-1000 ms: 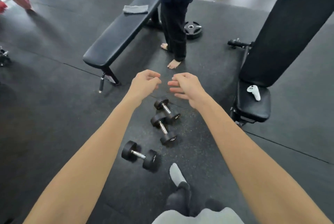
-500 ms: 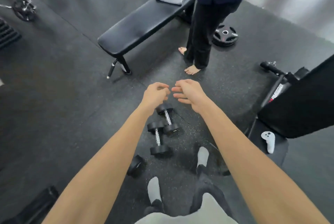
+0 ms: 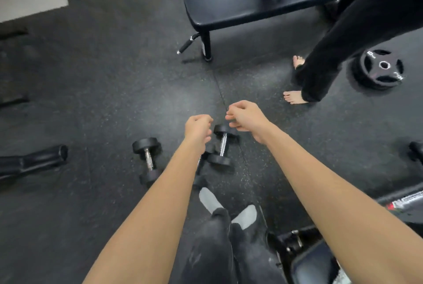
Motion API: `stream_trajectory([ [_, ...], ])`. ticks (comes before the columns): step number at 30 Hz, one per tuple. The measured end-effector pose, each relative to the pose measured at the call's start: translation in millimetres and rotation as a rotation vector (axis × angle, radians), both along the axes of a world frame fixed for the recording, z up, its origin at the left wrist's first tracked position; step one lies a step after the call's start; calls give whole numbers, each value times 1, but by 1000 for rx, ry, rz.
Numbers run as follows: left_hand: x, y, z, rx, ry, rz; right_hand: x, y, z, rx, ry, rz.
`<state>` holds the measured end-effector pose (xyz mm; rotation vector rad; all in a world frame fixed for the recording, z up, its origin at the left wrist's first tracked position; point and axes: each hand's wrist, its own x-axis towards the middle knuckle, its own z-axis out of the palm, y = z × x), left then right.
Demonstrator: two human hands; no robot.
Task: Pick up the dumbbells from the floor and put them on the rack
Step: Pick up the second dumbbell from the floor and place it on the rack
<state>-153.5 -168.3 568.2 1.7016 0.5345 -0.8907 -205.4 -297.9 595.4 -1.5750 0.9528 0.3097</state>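
Observation:
Three black dumbbells with chrome handles lie on the dark rubber floor. One dumbbell point(image 3: 222, 145) lies just below and between my hands. A second dumbbell point(image 3: 201, 164) is mostly hidden under my left forearm. The third dumbbell point(image 3: 147, 161) lies apart to the left. My left hand point(image 3: 198, 128) hovers above them with its fingers curled in, holding nothing. My right hand point(image 3: 246, 118) hangs beside it, fingers loosely bent and apart, also holding nothing. No rack is in view.
A black flat bench point(image 3: 240, 2) stands ahead, with another person leaning on it, bare feet point(image 3: 294, 97) on the floor close to my right hand. A weight plate point(image 3: 380, 69) lies at the right. Black equipment point(image 3: 34, 162) lies at the left, a machine frame point(image 3: 402, 201) at lower right.
My view has swung left and down, so the bench and the person now sit at upper right. Both hands have lowered toward the dumbbells. The other person has bent over the bench.

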Motion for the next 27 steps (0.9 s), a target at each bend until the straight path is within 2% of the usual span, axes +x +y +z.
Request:
stream_trajectory([
  [10, -20, 6, -219, 122, 377, 341, 30, -33, -214, -61, 199, 256],
  [17, -21, -30, -361, 171, 517, 516, 76, -30, -349, -131, 180, 554],
  [21, -23, -46, -443, 322, 425, 618, 96, -33, -440, -321, 179, 747],
  [24, -21, -61, -494, 333, 512, 739, 106, -37, -508, -528, 228, 926],
  [27, -23, -72, -542, 341, 592, 863, 111, -45, -561, -664, 291, 996],
])
